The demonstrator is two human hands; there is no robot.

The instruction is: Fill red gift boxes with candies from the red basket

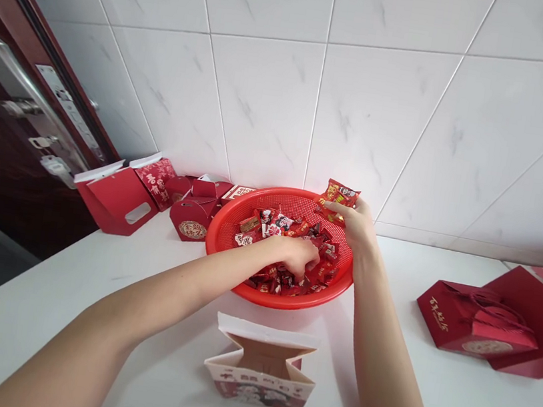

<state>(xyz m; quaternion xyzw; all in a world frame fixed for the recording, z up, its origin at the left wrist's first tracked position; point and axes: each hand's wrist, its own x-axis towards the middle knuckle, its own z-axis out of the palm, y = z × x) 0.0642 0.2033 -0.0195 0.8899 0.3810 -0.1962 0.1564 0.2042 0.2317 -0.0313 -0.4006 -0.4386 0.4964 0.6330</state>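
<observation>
Red packet (341,193) pinched in the right hand (358,225) at the basket (282,303) rim — left hand (301,257) is in the sweets (247,239), can't tell its grip. Arm (178,291) pressing that rim could tip it — sweets everywhere.

The open paper bag (265,394) has a row of big Chinese signs near its top, and I can read 囍 and 的 there. The dark red box (457,317) on the right has gold signs on its side that look like 百年好合, and its round badge (487,346) is too blurry to read. The gold words on the shiny packet (340,196), the print on the little wrapped sweets (276,223), the round badge on the small red box (190,217) and the pale letters on the patterned bag (156,180) are not clear enough to read.
</observation>
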